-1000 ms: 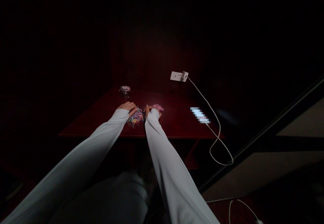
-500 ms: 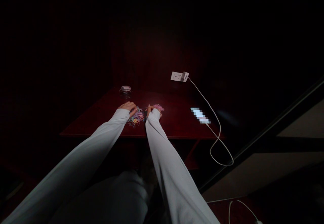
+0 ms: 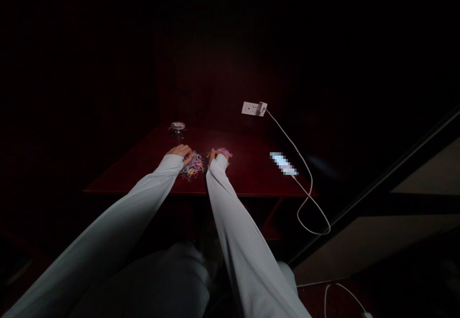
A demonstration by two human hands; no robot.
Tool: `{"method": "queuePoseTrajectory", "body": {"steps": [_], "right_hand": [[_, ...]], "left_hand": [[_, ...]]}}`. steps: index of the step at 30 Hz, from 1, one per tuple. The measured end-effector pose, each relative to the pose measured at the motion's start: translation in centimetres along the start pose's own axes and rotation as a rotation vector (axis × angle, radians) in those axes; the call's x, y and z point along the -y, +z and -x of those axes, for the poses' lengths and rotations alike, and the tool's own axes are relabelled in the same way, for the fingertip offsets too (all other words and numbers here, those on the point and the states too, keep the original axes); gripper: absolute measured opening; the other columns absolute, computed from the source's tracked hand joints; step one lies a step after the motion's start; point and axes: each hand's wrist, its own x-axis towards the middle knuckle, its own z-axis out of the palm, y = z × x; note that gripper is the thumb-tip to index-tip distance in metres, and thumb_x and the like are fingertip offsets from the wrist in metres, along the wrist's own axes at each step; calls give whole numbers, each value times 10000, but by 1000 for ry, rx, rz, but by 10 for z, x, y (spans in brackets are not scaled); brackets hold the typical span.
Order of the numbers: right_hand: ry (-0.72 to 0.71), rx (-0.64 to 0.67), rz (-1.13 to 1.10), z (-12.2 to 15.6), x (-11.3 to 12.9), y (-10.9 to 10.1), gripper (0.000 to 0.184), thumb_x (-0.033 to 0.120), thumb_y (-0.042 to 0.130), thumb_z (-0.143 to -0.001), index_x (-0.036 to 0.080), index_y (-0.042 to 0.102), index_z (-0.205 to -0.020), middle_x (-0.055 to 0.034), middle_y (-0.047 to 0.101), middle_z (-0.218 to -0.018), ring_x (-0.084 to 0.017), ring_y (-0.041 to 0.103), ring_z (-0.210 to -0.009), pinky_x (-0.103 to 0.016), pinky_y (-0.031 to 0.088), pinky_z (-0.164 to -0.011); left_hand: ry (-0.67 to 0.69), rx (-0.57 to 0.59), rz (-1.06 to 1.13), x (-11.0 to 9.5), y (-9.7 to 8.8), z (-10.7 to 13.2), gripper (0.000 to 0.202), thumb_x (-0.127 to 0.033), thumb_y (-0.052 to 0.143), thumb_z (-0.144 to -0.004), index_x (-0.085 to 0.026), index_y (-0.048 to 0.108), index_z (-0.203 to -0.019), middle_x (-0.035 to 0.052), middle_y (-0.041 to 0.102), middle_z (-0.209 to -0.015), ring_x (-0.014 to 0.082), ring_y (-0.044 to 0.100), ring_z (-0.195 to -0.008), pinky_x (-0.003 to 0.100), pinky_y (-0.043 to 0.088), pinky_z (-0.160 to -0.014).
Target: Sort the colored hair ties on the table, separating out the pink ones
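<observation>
Many mixed bands [image 3: 194, 165] beside left grip [image 3: 180, 152] | pink bands [image 3: 224, 152] beyond right grip [image 3: 218, 157] | both closures unclear

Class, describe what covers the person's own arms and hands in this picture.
The left sleeve and right sleeve are long, pale grey and plain, with soft folds, reaching the wrists. The left hand and right hand wear no gloves; rings would be too small to tell.

Two hands: one left hand [image 3: 180, 150], one right hand [image 3: 214, 155]. Two sleeves [image 3: 143, 193]. Two heaps: one mixed heap [image 3: 194, 164], one pink heap [image 3: 226, 152], the bands too small to count. One table [image 3: 132, 174], one jar [image 3: 177, 129], one phone [image 3: 283, 164], one outlet [image 3: 249, 108], one plug [image 3: 262, 107], two cables [image 3: 311, 174].
</observation>
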Motion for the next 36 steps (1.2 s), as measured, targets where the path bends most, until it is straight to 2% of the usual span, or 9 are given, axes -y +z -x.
{"method": "queuePoseTrajectory", "body": {"steps": [3,8,14,21,30,34,36], "right_hand": [[0,-13,2,-1,-1,2,411,370,629,-1010,217,675,-632,-76,615,-880,-264,579,-919,-373,477,-854],[-26,-9,-27,-1,2,0,391,317,609,-1019,216,668,-646,-50,577,-775,-275,591,-980,-404,459,-940],[11,5,7,4,9,-6,410,311,582,-1051,214,676,-664,-79,684,-871,-296,620,-1129,-424,428,-1028],[-28,-6,-48,3,7,-6,422,300,574,-1032,215,644,-625,-94,706,-798,-338,605,-1173,-508,425,-1066],[23,-8,-59,5,11,-8,415,305,555,-1037,215,636,-640,-91,698,-910,-318,597,-1213,-470,406,-1082],[31,-33,-45,6,11,-8,407,297,570,-1038,211,645,-647,-82,683,-906,-305,612,-1188,-436,413,-1056],[2,-2,-16,6,10,-7,407,296,575,-1047,211,676,-662,-74,702,-892,-294,625,-1172,-420,418,-1048]], "left_hand": [[0,-5,22,1,0,0,189,-269,544,-1004,-236,648,-849,63,734,-898,238,659,-898,348,520,-814],[14,-12,45,0,-1,0,175,-268,562,-986,-244,628,-826,49,725,-881,226,631,-866,337,515,-801],[-7,-15,31,-1,-1,0,162,-251,573,-987,-242,635,-837,53,733,-901,233,644,-891,345,517,-828],[-4,3,29,0,-1,0,173,-266,577,-1005,-238,632,-844,56,737,-916,232,656,-906,340,511,-833],[4,-12,23,-1,0,-1,181,-260,548,-990,-239,635,-832,62,739,-892,235,648,-874,354,516,-815],[12,-9,14,0,0,-1,180,-265,550,-996,-242,642,-843,58,751,-906,232,653,-877,349,513,-812],[8,-7,4,0,0,-1,181,-261,552,-998,-240,641,-842,58,753,-912,231,655,-880,349,512,-818]]}}
